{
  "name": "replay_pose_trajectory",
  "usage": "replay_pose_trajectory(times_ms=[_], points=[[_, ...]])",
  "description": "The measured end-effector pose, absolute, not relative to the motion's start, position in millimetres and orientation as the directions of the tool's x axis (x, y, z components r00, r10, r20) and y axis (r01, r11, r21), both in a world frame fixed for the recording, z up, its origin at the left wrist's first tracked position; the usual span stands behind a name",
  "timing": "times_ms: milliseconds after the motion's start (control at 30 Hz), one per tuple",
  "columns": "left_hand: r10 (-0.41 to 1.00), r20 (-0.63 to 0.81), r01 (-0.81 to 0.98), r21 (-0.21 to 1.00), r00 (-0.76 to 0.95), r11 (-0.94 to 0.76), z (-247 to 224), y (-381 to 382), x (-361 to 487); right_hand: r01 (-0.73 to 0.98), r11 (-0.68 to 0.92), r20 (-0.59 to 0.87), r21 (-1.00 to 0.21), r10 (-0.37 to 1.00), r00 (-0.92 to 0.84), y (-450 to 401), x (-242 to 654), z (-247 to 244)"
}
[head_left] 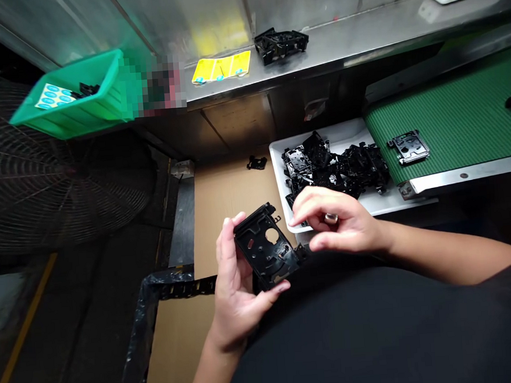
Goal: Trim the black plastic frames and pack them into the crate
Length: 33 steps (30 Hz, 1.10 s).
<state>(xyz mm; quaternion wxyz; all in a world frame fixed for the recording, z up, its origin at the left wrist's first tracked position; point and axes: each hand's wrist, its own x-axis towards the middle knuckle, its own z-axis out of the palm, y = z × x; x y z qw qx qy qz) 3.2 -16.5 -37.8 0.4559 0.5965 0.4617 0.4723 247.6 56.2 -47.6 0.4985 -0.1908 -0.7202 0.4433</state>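
Note:
My left hand (233, 286) is shut on a black moulded plastic frame (263, 246), which has a round hole and several smaller cut-outs. My right hand (334, 224) hovers just to the right of that frame, over the near edge of a white tray (321, 134). Its fingers are curved and apart, with nothing in them, and a ring shows on one finger. The tray holds a heap of similar black plastic parts (332, 168), and my right fingertips are close to them. Part of the frame's lower edge is hidden behind my body.
A green conveyor belt (452, 125) carries a black-and-metal part (407, 147) beyond the tray. A stainless shelf (350, 50) holds a black part, yellow sheets and a white device. There is a green bin (74, 96) at upper left, a floor fan (48, 165), and a cardboard sheet (220, 194) below.

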Motion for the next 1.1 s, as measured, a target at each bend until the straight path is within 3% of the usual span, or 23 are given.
replay_pose_trajectory(times_ms=[100, 233, 467, 667, 933, 1100], points=[[0.983, 0.151, 0.121, 0.979, 0.105, -0.164, -35, -17, 4, -0.184, 0.564, 0.573, -0.805, 0.659, -0.486, 51, 247, -48], [0.992, 0.106, 0.07, 0.991, 0.074, -0.111, -33, -14, 6, -0.187, 0.575, 0.593, -0.796, 0.684, -0.425, 48, 241, -49], [0.981, -0.185, -0.149, 0.97, 0.056, 0.192, -28, -2, 15, -0.169, 0.348, 0.385, -0.922, 0.873, -0.301, 48, 229, -52], [0.926, -0.371, -0.318, 0.872, 0.067, 0.372, -26, 3, 19, -0.221, 0.242, 0.299, -0.945, 0.913, -0.277, 48, 225, -53], [0.922, -0.367, -0.353, 0.852, 0.123, 0.386, -37, 3, 13, -0.219, 0.224, 0.281, -0.95, 0.917, -0.284, 50, 220, -56], [0.982, -0.128, -0.252, 0.954, 0.138, 0.16, -54, 3, 1, -0.147, 0.329, 0.36, -0.933, 0.858, -0.367, 49, 218, -53]])
